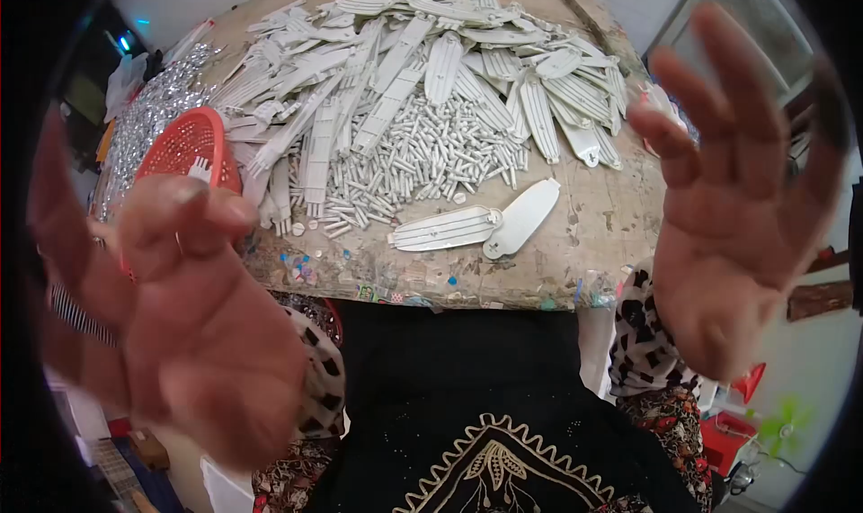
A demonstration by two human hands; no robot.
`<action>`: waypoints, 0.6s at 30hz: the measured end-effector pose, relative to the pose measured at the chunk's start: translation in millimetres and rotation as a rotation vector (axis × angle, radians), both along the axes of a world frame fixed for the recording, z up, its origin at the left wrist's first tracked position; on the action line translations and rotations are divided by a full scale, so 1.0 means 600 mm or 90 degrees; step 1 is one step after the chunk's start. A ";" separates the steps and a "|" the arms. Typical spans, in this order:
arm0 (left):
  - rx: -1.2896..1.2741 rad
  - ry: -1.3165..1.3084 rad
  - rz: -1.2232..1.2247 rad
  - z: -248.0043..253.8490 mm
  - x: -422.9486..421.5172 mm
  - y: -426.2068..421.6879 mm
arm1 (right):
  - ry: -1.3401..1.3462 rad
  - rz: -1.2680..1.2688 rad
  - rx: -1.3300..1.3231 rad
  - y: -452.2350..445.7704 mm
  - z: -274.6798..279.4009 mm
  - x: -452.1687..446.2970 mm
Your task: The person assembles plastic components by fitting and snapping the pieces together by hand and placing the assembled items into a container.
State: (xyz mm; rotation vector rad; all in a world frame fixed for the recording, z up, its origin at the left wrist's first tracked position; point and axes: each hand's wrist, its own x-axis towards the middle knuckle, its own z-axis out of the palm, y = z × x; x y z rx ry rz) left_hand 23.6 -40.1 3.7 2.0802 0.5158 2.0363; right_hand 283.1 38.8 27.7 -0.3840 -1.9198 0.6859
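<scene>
Close to the camera, my left hand (211, 333) is raised with its palm showing, fingers apart and partly curled, holding nothing. On the other side my right hand (728, 198) is also up, fingers spread and bare. Between and beyond them, two long white plastic pieces lie near the table's front edge: a ribbed one (440, 230) and a smooth one (526, 216), their ends overlapping. Behind these spreads a heap of small white plastic pegs (431, 144). A large pile of flat white plastic parts (395, 54) surrounds the pegs at the back. Neither hand touches any of them.
A red perforated basket (184, 140) stands at the left of the worn table (593, 216), partly behind my left hand. Shiny silver strips (166, 90) are heaped farther left. Small coloured scraps stick along the front edge. A green fan (784, 426) is at lower right.
</scene>
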 end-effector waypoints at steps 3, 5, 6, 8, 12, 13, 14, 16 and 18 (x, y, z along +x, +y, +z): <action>-0.196 -0.064 0.424 -0.116 -0.078 0.012 | -0.183 -0.098 -0.022 0.040 -0.128 0.024; -0.421 0.025 0.522 -0.211 -0.143 0.012 | -0.311 -0.170 -0.113 0.055 -0.234 0.039; -0.477 0.033 0.532 -0.268 -0.177 0.014 | -0.372 -0.191 -0.139 0.053 -0.272 0.052; -0.535 0.034 0.546 -0.355 -0.208 0.025 | -0.436 -0.207 -0.162 0.051 -0.318 0.053; -0.609 0.037 0.570 -0.386 -0.203 0.089 | -0.469 -0.444 -0.208 0.059 -0.369 0.032; -0.617 0.065 0.609 -0.383 -0.198 0.112 | -0.480 -0.518 -0.196 0.064 -0.374 0.023; -0.577 0.081 0.634 -0.397 -0.208 0.139 | -0.477 -0.527 -0.192 0.068 -0.376 0.015; -0.613 0.142 0.686 -0.379 -0.208 0.168 | -0.525 -0.537 -0.310 0.078 -0.374 0.001; -0.605 0.147 0.753 -0.385 -0.200 0.187 | -0.495 -0.542 -0.301 0.084 -0.377 -0.006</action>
